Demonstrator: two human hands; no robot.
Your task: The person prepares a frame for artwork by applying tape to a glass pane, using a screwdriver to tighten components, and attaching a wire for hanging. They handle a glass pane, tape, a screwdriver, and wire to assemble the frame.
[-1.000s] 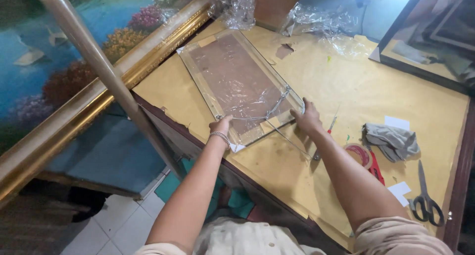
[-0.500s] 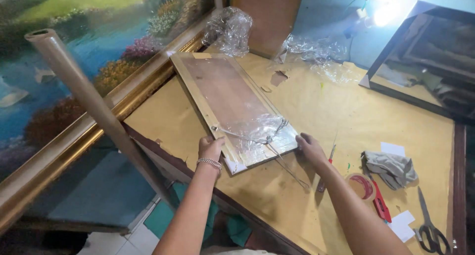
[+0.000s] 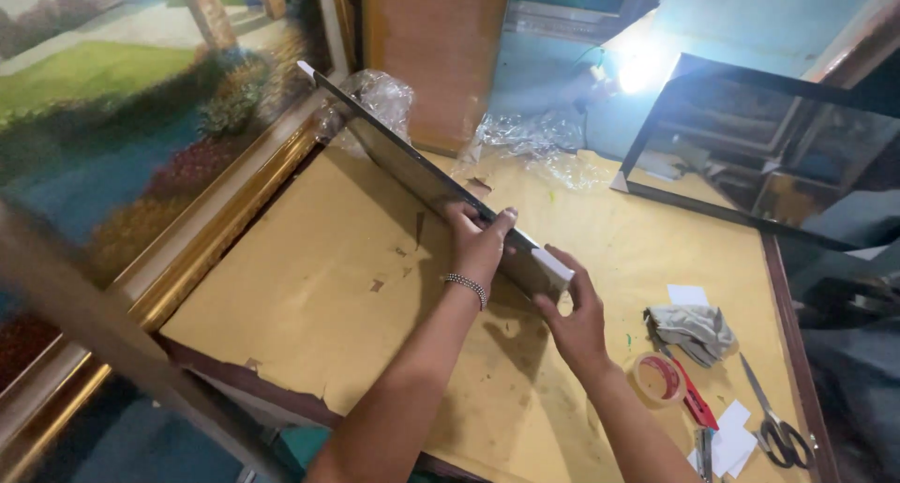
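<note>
Above the middle of the paper-covered surface (image 3: 309, 286), the left hand (image 3: 480, 244) and right hand (image 3: 574, 319) gripped a picture frame (image 3: 422, 178) tilted on edge, its far end toward the back edge.

Framed panel (image 3: 412, 169) stands on edge across the table (image 3: 309, 286), left hand (image 3: 480, 242) and right hand (image 3: 574, 316) gripping its near end — it walls off passage between the two sides. Left of the left fingers: open paper-covered tabletop, bounded by the gilt painting frame (image 3: 225, 230). Right of the right fingers: rag (image 3: 692, 330), tape roll (image 3: 658, 377), red cutter (image 3: 692, 397), scissors (image 3: 773, 425), paper scraps (image 3: 727, 441) — cluttered. Beyond the fingertips: crumpled plastic wrap (image 3: 539, 141), dark frame (image 3: 722, 202).
</note>
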